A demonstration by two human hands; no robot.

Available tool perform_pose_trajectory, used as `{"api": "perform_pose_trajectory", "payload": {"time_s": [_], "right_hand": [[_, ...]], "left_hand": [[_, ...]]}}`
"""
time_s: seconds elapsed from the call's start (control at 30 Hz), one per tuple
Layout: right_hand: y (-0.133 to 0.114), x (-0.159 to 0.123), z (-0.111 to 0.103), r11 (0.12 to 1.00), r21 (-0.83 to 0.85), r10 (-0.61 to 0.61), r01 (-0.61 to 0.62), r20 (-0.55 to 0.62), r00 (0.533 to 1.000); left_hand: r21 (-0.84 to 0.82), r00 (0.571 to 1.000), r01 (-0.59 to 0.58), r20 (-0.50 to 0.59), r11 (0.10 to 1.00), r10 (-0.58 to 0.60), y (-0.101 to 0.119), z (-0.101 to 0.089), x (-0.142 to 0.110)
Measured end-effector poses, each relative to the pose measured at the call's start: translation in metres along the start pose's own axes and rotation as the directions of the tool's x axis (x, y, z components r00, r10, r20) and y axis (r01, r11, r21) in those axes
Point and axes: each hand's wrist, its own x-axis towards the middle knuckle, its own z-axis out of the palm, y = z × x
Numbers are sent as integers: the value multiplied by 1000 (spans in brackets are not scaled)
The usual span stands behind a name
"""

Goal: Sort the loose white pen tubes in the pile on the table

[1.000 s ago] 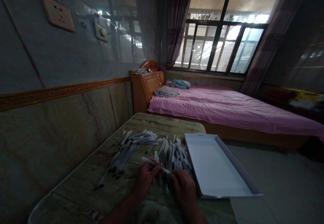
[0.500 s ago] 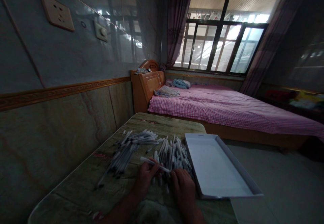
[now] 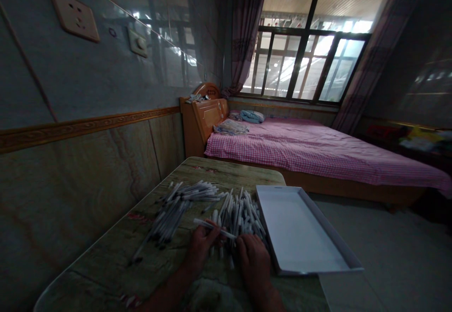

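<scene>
A slim whitish pen slants across the space between my hands. My left hand pinches it near its middle, thumb and fingers closed. The pen's right end meets the curled fingertips of my right hand, which grip it there; that end is partly hidden. Just beyond my hands lies a loose pile of pens, some white and some grey. Another heap of pens, many with dark ends, is spread to the left.
A shallow white tray rests at the table's right side, overhanging the edge. The marbled table runs along a tiled wall on the left. A bed with a pink checked sheet stands behind it, below a window.
The whole view has shifted slightly as the head turned a little. Both hands keep nearly the same pose on the pen; the piles and tray look unchanged.
</scene>
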Motion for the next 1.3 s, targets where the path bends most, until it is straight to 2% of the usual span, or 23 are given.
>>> {"api": "perform_pose_trajectory", "payload": {"time_s": [0.1,0.23,0.43,0.63,0.83,1.03,1.2,1.3], "right_hand": [[1,0,0,999,29,-14,14,-5,1000],[-1,0,-2,996,85,23,-24,13,1000],[2,-1,-1,998,47,45,-47,44,998],[1,-1,-2,995,90,37,-38,13,999],[1,0,-2,999,27,40,-41,37,999],[1,0,-3,994,98,45,-47,22,999],[1,-1,-2,995,53,83,-86,47,995],[3,-2,-1,993,82,76,-80,50,996]], "left_hand": [[10,1000,-4,0,1000,4,0,0,0],[5,1000,-6,3,1000,6,0,-1,0],[13,1000,-9,-8,1000,9,-1,-2,1],[9,1000,-14,-1,1000,14,2,0,1],[7,1000,-4,-3,1000,4,3,0,-1],[2,1000,-3,-6,1000,3,2,1,-1],[0,999,-29,16,1000,29,-1,-1,0],[9,999,-28,22,1000,28,-1,-1,1]]}}
